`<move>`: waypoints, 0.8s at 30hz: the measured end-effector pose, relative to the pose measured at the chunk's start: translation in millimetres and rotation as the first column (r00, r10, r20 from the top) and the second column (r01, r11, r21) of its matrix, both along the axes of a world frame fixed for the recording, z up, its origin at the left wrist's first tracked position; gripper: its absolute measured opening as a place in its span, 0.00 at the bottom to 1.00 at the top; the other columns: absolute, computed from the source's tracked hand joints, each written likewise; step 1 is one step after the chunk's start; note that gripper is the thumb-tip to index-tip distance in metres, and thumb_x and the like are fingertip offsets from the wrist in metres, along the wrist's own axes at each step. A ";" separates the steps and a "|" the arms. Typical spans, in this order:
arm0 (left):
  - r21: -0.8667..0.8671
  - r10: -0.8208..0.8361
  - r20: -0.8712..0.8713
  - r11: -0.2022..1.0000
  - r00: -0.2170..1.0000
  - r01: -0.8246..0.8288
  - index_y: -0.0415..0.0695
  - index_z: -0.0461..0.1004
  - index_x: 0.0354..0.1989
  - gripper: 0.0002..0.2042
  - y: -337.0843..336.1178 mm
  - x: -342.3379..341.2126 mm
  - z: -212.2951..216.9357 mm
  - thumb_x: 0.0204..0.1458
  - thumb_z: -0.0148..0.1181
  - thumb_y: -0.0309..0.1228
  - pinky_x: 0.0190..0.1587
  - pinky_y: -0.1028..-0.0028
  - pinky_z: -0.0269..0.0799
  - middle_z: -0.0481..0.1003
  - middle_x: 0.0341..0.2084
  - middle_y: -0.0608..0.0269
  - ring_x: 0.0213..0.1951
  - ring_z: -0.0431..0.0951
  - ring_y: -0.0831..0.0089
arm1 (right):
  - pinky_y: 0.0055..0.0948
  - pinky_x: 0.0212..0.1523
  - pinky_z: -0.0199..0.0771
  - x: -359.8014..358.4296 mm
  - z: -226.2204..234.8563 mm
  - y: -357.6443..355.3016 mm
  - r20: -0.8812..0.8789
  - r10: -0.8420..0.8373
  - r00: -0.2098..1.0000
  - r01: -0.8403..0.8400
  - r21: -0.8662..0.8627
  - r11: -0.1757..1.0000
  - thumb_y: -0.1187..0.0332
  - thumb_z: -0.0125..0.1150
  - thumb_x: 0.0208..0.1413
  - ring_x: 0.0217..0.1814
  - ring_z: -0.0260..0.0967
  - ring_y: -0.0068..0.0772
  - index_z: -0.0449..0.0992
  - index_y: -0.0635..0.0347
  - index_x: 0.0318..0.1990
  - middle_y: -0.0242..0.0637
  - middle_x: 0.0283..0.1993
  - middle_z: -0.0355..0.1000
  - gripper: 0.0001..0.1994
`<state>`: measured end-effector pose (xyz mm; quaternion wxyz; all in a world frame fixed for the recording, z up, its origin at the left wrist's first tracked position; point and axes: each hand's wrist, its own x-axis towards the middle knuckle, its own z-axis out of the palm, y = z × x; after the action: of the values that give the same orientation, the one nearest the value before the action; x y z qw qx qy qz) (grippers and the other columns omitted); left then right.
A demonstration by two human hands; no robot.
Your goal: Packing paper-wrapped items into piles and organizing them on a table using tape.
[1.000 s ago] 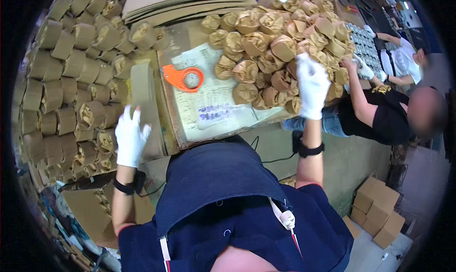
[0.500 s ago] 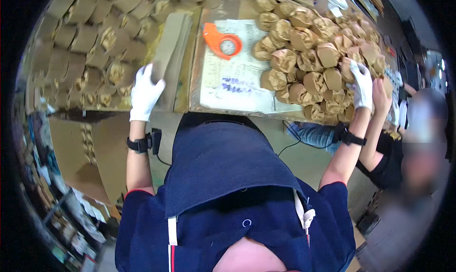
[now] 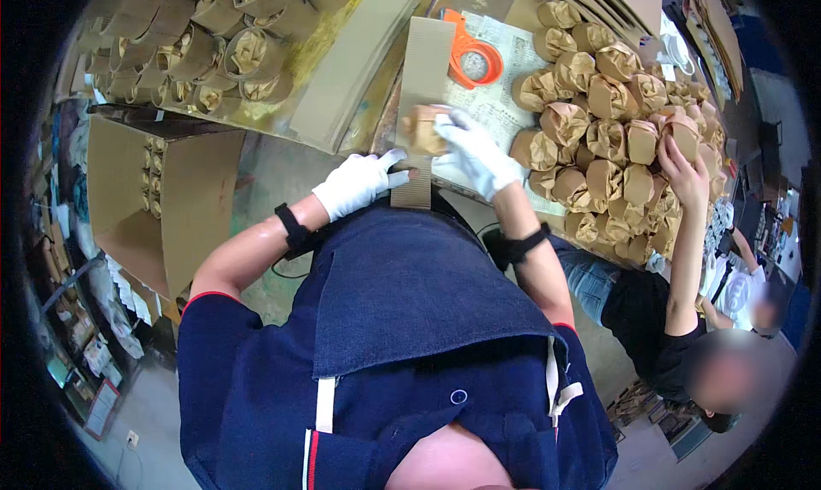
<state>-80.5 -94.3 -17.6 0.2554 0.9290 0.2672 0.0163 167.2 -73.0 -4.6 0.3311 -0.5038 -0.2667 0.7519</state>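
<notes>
The right hand (image 3: 475, 152), gloved white, closes loosely over a brown paper-wrapped parcel (image 3: 421, 129) lying on a corrugated cardboard strip (image 3: 423, 105). The left hand (image 3: 357, 182) rests open, fingers spread flat, on the strip's near end at 7 o'clock from the parcel. The crinkled wrap looks light and soft (likely crushable), best gripped around its sides. A heap of wrapped parcels (image 3: 611, 131) lies at 3 o'clock on the bench (image 3: 342, 148).

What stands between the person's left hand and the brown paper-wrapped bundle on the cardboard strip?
Nothing visible. The left hand rests on the cardboard strip just below the paper-wrapped bundle, with only bare strip between them. The right hand already lies on the bundle.
</notes>
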 end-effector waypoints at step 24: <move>-0.918 0.865 0.202 0.330 0.460 -0.218 0.46 0.59 0.68 0.34 91.4 47.6 -17.5 0.53 0.68 0.35 0.57 0.64 0.71 0.72 0.57 0.59 0.57 0.72 0.70 | 0.42 0.49 0.71 -22.5 -6.6 50.6 0.822 -0.069 0.566 -0.452 0.379 0.808 0.55 0.45 0.67 0.52 0.71 0.49 0.70 0.59 0.53 0.50 0.53 0.71 0.18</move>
<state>-32.9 -2.9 -35.0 0.6903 0.4597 0.4538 0.3260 144.7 -22.4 -11.2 0.2156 -0.6353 -0.6469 0.3625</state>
